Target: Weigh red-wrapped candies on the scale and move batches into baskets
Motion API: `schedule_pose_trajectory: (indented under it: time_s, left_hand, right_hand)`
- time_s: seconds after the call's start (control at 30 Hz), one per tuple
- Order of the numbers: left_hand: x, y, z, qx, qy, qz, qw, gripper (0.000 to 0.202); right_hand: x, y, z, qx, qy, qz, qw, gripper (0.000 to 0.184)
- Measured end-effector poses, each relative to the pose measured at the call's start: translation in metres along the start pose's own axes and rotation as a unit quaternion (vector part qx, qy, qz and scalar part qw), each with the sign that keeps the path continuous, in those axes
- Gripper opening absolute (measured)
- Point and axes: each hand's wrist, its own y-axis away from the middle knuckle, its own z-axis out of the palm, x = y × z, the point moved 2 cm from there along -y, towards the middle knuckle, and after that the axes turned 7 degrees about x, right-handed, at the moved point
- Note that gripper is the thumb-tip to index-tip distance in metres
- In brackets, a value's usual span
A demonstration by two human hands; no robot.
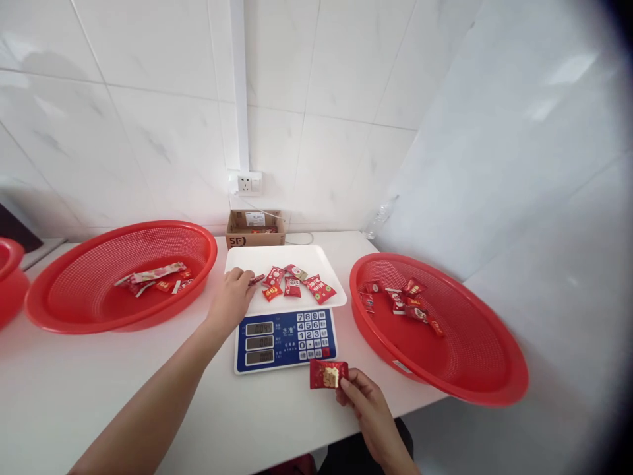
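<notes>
My left hand [233,295] is over the left side of the scale's white tray [271,253], its fingers pinching a small red snack packet [256,280]. Several red packets lie on the tray beside it, among them a larger one [319,288] at the right. In front of the keypad of the digital scale [285,340], my right hand [363,398] grips a red packet with a gold print [328,375] by its right end. The scale's displays are lit with digits too faint to read surely.
A red plastic basket [494,343] with several packets stands at the right, over the table edge. Another red basket [54,290] with packets is at the left, part of a third [10,290] beyond it. An open cardboard box [256,239] sits behind the scale, below a wall socket [246,183].
</notes>
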Motion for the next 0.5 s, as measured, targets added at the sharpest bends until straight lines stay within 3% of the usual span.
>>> schedule_pose_trajectory:
  time_s: [0.13, 0.23, 0.37, 0.5]
  left_hand:
    - [0.018, 0.006, -0.017, -0.018, 0.025, -0.011, 0.999, 0.031]
    - [0.027, 0.019, -0.036, 0.028, 0.074, -0.054, 0.995, 0.034]
    - [0.022, 0.04, -0.053, 0.076, 0.09, -0.122, 0.986, 0.032]
    - [0.009, 0.059, -0.054, 0.081, 0.065, -0.144, 0.984, 0.03]
  right_hand:
    - [0.001, -0.006, -0.006, -0.049, -0.022, 0.015, 0.998, 0.029]
    - [0.003, -0.009, -0.014, -0.11, -0.041, 0.022, 0.993, 0.028]
    - [0.008, -0.011, -0.026, -0.155, -0.106, 0.042, 0.981, 0.025]
    - [0.014, -0.015, -0.033, -0.152, -0.162, 0.065, 0.973, 0.02]
